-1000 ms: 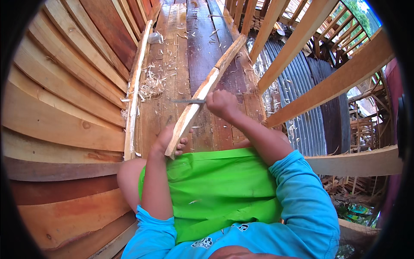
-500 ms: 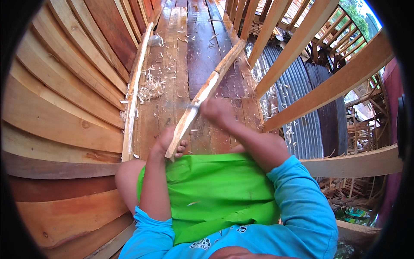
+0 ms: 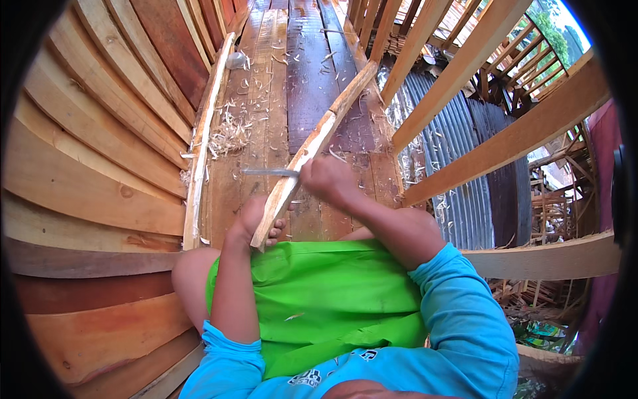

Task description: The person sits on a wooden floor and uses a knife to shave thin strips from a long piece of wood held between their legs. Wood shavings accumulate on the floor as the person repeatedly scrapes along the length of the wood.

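Observation:
A long, partly peeled wooden pole (image 3: 312, 147) slants from my lap up to the right, its far end by the railing. Near its close end, my left hand (image 3: 256, 219) is wrapped round it from below. My right hand (image 3: 328, 179) is a fist around the handle of a knife (image 3: 269, 172), and the handle is hidden by the fingers. The blade lies across the pole and sticks out to the left. Pale bare wood shows along the pole's top, with brown patches further up. A green cloth (image 3: 339, 292) covers my lap.
Curled shavings (image 3: 229, 133) are heaped on the plank floor (image 3: 266, 100). Another peeled pole (image 3: 207, 133) lies along the board wall (image 3: 100, 146) at left. Slanted railing slats (image 3: 458, 73) stand at right, with corrugated metal sheets (image 3: 442, 153) beyond. A small greyish object (image 3: 235, 60) rests far left.
My right hand has drawn the knife slightly nearer along the pole. The blade, blurred before, now shows clearly. My left hand keeps its hold on the pole.

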{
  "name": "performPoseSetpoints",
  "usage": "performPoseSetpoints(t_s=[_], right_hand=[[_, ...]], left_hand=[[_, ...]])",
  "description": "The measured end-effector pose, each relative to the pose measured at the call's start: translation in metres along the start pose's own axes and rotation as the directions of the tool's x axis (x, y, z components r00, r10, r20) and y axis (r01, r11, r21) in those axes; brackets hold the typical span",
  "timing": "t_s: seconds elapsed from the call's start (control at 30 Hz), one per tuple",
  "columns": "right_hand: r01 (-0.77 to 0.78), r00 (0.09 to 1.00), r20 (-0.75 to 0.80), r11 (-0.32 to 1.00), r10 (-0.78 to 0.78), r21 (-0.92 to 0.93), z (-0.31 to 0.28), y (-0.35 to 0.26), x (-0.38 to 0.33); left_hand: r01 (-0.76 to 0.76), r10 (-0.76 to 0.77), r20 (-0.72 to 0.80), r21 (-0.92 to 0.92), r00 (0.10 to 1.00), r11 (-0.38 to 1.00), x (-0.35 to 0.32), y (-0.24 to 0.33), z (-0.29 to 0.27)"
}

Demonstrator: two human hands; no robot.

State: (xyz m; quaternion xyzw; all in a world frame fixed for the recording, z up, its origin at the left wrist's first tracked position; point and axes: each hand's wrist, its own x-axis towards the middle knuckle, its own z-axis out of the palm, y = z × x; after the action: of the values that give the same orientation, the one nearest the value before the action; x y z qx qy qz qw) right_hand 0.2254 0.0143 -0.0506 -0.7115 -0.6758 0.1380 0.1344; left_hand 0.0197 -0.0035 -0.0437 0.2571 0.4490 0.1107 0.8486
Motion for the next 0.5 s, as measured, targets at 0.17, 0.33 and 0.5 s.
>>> performPoseSetpoints(t_s=[0.17,0.33,0.5], right_hand=[[-0.094,0.994,-0.047,0.994,0.097,0.059,-0.012,0.010,0.008],[-0.125,0.988,0.084,0.990,0.130,-0.062,-0.019,0.056,0.043],[-0.163,0.987,-0.015,0.987,0.162,-0.010,-0.008,0.008,0.015]], left_hand=[[0.018,-0.018,-0.008,-0.019,1.000,1.000,0.000,-0.002,-0.003],[0.016,-0.016,-0.006,0.005,1.000,1.000,0.004,-0.007,0.004],[0.024,-0.023,0.017,-0.060,1.000,0.998,-0.001,-0.005,0.000]])
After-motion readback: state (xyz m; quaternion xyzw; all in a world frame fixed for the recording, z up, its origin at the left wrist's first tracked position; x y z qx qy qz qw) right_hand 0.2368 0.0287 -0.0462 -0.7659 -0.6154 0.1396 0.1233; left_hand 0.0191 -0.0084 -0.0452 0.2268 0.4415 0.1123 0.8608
